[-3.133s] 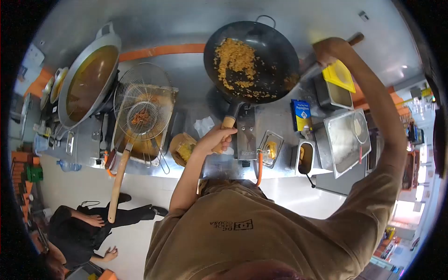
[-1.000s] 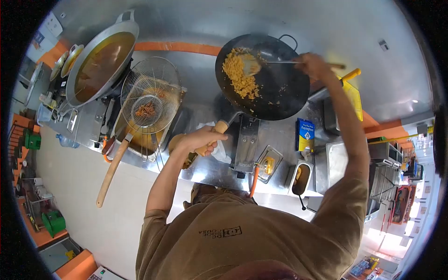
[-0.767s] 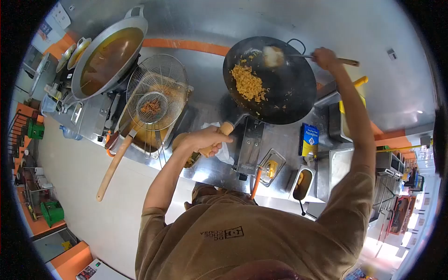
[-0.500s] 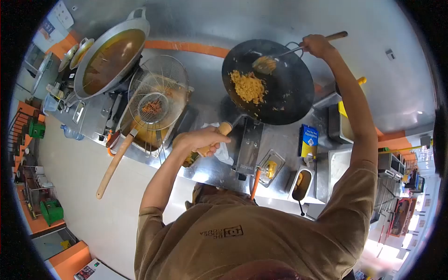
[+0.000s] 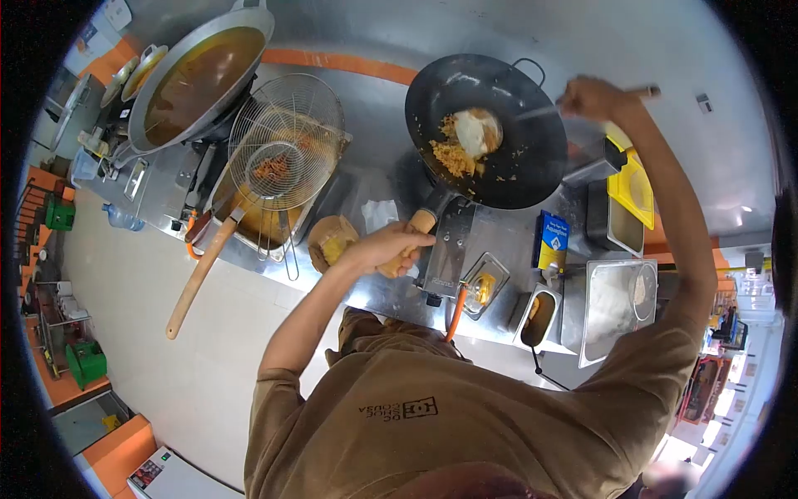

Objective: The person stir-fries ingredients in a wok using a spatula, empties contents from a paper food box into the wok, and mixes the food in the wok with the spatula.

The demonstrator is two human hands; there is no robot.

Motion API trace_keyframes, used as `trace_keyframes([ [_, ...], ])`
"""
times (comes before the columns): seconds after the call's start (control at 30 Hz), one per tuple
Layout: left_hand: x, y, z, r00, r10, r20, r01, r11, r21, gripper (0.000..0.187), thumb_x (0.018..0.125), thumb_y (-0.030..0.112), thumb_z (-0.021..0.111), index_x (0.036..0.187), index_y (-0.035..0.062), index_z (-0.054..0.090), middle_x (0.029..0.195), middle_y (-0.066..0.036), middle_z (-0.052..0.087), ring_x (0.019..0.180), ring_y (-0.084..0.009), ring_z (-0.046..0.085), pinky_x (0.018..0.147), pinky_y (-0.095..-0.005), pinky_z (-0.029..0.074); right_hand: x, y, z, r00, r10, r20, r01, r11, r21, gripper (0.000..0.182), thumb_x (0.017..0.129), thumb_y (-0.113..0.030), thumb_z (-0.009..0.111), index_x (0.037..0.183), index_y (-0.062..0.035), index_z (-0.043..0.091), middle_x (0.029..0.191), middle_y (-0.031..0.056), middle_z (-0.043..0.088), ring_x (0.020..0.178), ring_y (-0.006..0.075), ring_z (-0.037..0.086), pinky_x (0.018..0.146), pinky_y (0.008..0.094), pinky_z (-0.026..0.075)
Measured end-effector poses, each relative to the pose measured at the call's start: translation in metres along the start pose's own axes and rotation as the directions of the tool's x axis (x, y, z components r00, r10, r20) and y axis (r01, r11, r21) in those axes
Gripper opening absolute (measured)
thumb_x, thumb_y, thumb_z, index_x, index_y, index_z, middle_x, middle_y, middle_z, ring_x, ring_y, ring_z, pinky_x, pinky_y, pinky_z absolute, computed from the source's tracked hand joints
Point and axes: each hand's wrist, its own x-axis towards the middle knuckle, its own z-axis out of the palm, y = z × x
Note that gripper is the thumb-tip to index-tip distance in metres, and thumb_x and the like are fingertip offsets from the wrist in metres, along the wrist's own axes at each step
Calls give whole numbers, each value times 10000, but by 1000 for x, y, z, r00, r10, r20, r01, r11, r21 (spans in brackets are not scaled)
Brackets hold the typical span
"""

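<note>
My left hand (image 5: 389, 249) is wrapped round the wooden handle (image 5: 424, 220) of a black wok (image 5: 532, 170), which sits over the stove (image 5: 449, 249). Above the wok's right side, my right hand (image 5: 588, 98), slightly blurred, is closed on the long handle of a metal ladle (image 5: 478, 133). The ladle's bright, pale-looking bowl is down among yellowish-brown fried food (image 5: 453, 158) in the wok. Small bits of food stick to the wok wall. Just left of my left hand lies a brown paper-lined bowl (image 5: 332, 241) with something yellowish inside.
A wire strainer (image 5: 287, 141) with a long wooden handle rests over a tray at left. Behind it stands a large pan of brown liquid (image 5: 195, 87). To the right are a blue-yellow packet (image 5: 550, 241), a yellow basket (image 5: 633, 187) and metal containers (image 5: 536, 316).
My right hand has moved right and a little down, and the ladle bowl has gone from the wok's upper part into the food. The food is bunched more tightly. My left hand keeps its grip.
</note>
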Motion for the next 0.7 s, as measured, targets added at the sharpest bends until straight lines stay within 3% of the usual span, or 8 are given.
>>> trace_keyframes([
  [0.03,5,-5,6,1000,23,-9,-23,1000,-19,358,912,294,756,1047,92,493,688,4,523,484,-97,501,406,-274,417,-13,-9,16,999,-53,12,52,996,69,234,901,-269,649,973,-65,738,967,178,700,948,364,674,835,460,533],
  [0.13,17,-15,19,1000,19,9,-19,1000,1,341,910,257,758,1065,97,500,719,-3,529,524,-101,524,433,-279,434,-3,-42,94,996,93,-1,-91,977,195,270,913,-281,629,900,-34,737,943,214,711,929,384,690,832,479,539],
  [0.2,31,-27,21,997,67,34,-66,997,-27,325,916,254,749,1060,94,506,717,0,529,522,-101,526,438,-283,438,0,-53,110,959,229,-167,-178,945,274,309,916,-301,625,924,-10,729,947,231,718,938,403,698,835,496,541],
  [0.23,34,-25,21,997,67,43,-67,998,-17,325,916,254,749,1060,94,506,717,0,529,522,-101,526,438,-283,438,-11,-52,91,956,241,-168,-189,942,276,309,916,-301,625,924,-10,729,947,231,718,938,403,698,835,496,541],
  [0.3,35,-31,23,996,79,34,-76,995,-71,308,924,262,740,1052,100,511,720,2,536,518,-104,528,448,-286,447,-34,-48,60,951,295,94,-309,912,268,278,913,-279,643,990,-25,728,964,191,724,947,389,688,829,467,534],
  [0.4,45,-42,26,994,104,45,-98,988,-123,304,930,279,732,1059,110,514,728,2,546,537,-104,535,463,-281,456,-33,-71,67,953,224,206,-261,949,177,306,920,-298,628,1014,-24,725,1002,200,727,971,398,690,863,470,537],
  [0.53,50,-53,43,983,180,34,-169,964,-207,285,943,292,704,1061,89,542,715,-1,540,560,-110,543,488,-285,477,-1,-114,94,923,369,-105,-332,905,265,323,897,-276,620,949,24,730,1031,261,713,1029,417,689,872,501,558],
  [0.7,53,-67,46,990,135,45,-106,910,-400,288,945,284,717,1082,119,524,752,-1,546,582,-109,536,501,-287,455,-62,-74,34,908,416,61,-420,891,174,263,865,-210,631,949,16,736,1049,267,709,1058,422,678,893,506,551],
])
